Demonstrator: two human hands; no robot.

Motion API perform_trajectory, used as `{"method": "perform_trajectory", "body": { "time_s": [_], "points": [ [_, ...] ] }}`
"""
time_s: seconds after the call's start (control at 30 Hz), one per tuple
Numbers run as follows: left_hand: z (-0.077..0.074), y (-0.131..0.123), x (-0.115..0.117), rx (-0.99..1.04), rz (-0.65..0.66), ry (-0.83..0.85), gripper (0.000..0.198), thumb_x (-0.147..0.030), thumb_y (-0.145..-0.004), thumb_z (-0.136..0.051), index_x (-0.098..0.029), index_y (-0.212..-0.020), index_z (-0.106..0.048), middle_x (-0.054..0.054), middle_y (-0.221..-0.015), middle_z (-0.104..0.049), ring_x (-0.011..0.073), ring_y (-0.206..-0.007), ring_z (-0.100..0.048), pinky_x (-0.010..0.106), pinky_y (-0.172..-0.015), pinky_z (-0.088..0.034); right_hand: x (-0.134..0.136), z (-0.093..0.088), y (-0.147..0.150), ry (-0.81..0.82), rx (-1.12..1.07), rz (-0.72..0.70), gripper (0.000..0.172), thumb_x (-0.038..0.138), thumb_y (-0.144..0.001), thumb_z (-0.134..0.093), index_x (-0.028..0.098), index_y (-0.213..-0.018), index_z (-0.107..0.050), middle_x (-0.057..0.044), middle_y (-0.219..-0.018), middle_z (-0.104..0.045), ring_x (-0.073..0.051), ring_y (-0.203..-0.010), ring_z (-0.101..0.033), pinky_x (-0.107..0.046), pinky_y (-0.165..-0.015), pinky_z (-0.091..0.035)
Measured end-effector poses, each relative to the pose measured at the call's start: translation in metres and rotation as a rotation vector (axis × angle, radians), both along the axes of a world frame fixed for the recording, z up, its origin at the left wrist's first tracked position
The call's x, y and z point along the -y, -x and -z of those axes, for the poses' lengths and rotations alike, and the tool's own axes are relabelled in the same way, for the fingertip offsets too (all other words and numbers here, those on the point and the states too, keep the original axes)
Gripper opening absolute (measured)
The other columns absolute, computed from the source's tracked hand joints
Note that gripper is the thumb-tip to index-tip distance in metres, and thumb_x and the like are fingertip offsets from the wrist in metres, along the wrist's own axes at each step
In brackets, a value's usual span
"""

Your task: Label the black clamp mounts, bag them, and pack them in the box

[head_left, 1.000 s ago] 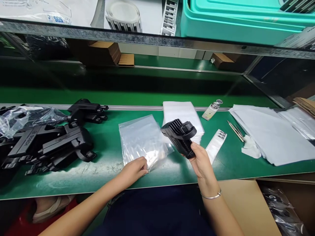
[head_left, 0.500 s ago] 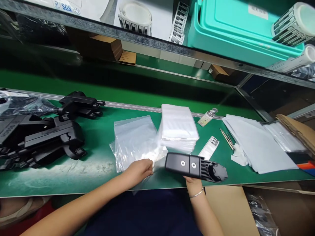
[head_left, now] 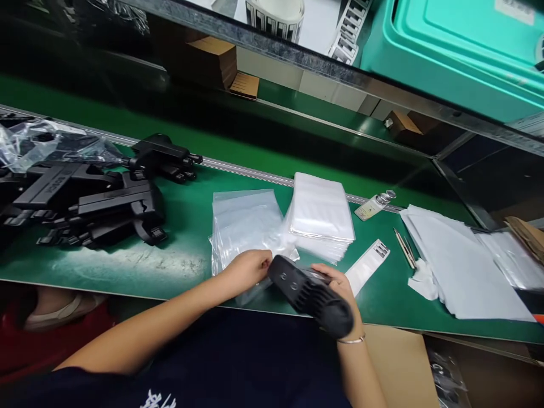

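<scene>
My right hand [head_left: 343,285] grips a long black plastic part [head_left: 309,294] with ribs, two round metal fittings and a rounded end toward my body. Its far end is tilted up and sits right beside my left hand [head_left: 247,273]. The left fingers are closed on a clear plastic bag [head_left: 255,292], which hangs partly below them at the bench edge; the fingertips are partly hidden. Under and beyond that hand lie several flat clear bags [head_left: 246,218]. A thick stack of clear bags [head_left: 321,207] stands just behind. A white label strip [head_left: 365,267] lies right of my right hand.
Black plastic assemblies [head_left: 114,209] are piled at left beside a plastic-wrapped bundle [head_left: 55,144]. At right are a small bottle [head_left: 374,205], tweezers [head_left: 404,248], crumpled paper [head_left: 424,280] and white sheets [head_left: 463,260]. A metal shelf edge [head_left: 310,59] crosses overhead, carrying a turquoise bin [head_left: 459,62].
The black part has turned from lying nearly level to slanting, its ribbed end swinging down toward me. My hands have come closer together. The view has shifted a little.
</scene>
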State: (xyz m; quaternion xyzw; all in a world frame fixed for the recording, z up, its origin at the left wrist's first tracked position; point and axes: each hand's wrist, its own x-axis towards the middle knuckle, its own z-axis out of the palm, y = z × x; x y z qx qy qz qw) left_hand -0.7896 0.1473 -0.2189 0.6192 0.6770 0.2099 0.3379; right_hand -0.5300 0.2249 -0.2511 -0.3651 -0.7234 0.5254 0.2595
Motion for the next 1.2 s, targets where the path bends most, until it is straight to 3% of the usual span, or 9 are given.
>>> {"method": "perform_trajectory", "body": {
  "time_s": [0.13, 0.3, 0.4, 0.5, 0.6, 0.8, 0.93, 1.07, 1.2],
  "points": [
    [-0.009, -0.001, 0.008, -0.214, -0.090, -0.152, 0.016, -0.022, -0.088, -0.042, -0.021, -0.078, -0.054, 0.001, -0.078, -0.061, 0.0179, -0.072, -0.058, 0.027, -0.062, -0.039, 0.001, -0.021, -0.001, -0.179, 0.078, -0.073, 0.046, 0.052, -0.085, -0.062, 0.026, -0.123, -0.065, -0.010, -0.118, -0.065, -0.027, -0.109, -0.062, -0.042, -0.092, -0.052],
    [-0.009, -0.015, 0.013, -0.142, 0.111, -0.227, 0.018, -0.025, -0.093, -0.040, -0.022, -0.089, -0.058, 0.001, -0.085, -0.066, 0.0179, -0.080, -0.062, 0.027, -0.070, -0.043, 0.012, -0.025, 0.011, -0.445, 0.237, -0.125, 0.042, 0.038, -0.088, -0.062, 0.027, -0.129, -0.060, -0.011, -0.117, -0.065, -0.027, -0.106, -0.061, -0.046, -0.093, -0.050],
    [-0.012, -0.018, 0.014, -0.097, 0.162, -0.173, 0.021, -0.028, -0.094, -0.037, -0.023, -0.091, -0.058, 0.001, -0.087, -0.067, 0.0181, -0.080, -0.063, 0.027, -0.071, -0.044, 0.017, -0.015, 0.015, -0.358, 0.208, 0.061, 0.040, 0.037, -0.088, -0.061, 0.025, -0.125, -0.062, -0.010, -0.116, -0.065, -0.027, -0.106, -0.061, -0.045, -0.093, -0.050],
    [-0.019, -0.010, 0.010, -0.093, 0.073, -0.098, 0.022, -0.028, -0.092, -0.035, -0.024, -0.093, -0.057, 0.000, -0.082, -0.066, 0.0182, -0.074, -0.063, 0.027, -0.067, -0.042, 0.016, -0.007, 0.012, -0.250, 0.165, 0.327, 0.041, 0.040, -0.086, -0.062, 0.022, -0.123, -0.063, -0.011, -0.117, -0.064, -0.028, -0.108, -0.061, -0.045, -0.096, -0.049],
    [-0.021, 0.000, 0.000, -0.135, -0.040, -0.051, 0.023, -0.027, -0.090, -0.035, -0.023, -0.099, -0.056, -0.001, -0.075, -0.064, 0.0191, -0.069, -0.060, 0.027, -0.064, -0.040, 0.010, -0.010, -0.004, -0.198, 0.131, 0.413, 0.042, 0.042, -0.082, -0.065, 0.022, -0.119, -0.066, -0.010, -0.116, -0.065, -0.028, -0.110, -0.060, -0.046, -0.098, -0.047],
    [0.013, -0.013, -0.013, 0.069, 0.054, 0.062, 0.013, -0.024, -0.083, -0.045, -0.020, -0.088, -0.056, -0.002, -0.068, -0.058, 0.0171, -0.065, -0.056, 0.025, -0.060, -0.038, -0.002, -0.031, -0.049, -0.076, -0.032, 0.249, 0.039, 0.045, -0.078, -0.071, 0.026, -0.112, -0.072, -0.009, -0.115, -0.067, -0.029, -0.107, -0.061, -0.041, -0.092, -0.050],
    [0.028, -0.025, -0.009, 0.109, 0.028, 0.020, 0.021, -0.024, -0.085, -0.042, -0.021, -0.103, -0.052, -0.004, -0.066, -0.053, 0.0178, -0.064, -0.055, 0.026, -0.061, -0.038, 0.003, -0.034, -0.040, 0.039, -0.080, 0.040, 0.042, 0.051, -0.078, -0.070, 0.025, -0.110, -0.074, -0.009, -0.111, -0.069, -0.029, -0.105, -0.062, -0.039, -0.090, -0.051],
    [0.020, -0.021, -0.003, 0.064, -0.020, -0.075, 0.030, -0.027, -0.091, -0.031, -0.021, -0.119, -0.040, -0.003, -0.072, -0.052, 0.0189, -0.068, -0.056, 0.029, -0.067, -0.042, 0.006, -0.026, -0.018, 0.033, 0.027, 0.088, 0.040, 0.046, -0.078, -0.070, 0.025, -0.113, -0.072, -0.008, -0.109, -0.068, -0.027, -0.104, -0.063, -0.040, -0.092, -0.050],
    [0.003, -0.020, 0.005, 0.023, 0.088, -0.127, 0.035, -0.029, -0.092, -0.030, -0.020, -0.124, -0.039, -0.001, -0.073, -0.056, 0.0201, -0.071, -0.060, 0.030, -0.070, -0.044, 0.006, -0.018, -0.004, -0.134, 0.143, 0.106, 0.040, 0.035, -0.079, -0.069, 0.025, -0.118, -0.068, -0.008, -0.112, -0.066, -0.027, -0.105, -0.062, -0.044, -0.096, -0.048]
  ]
}}
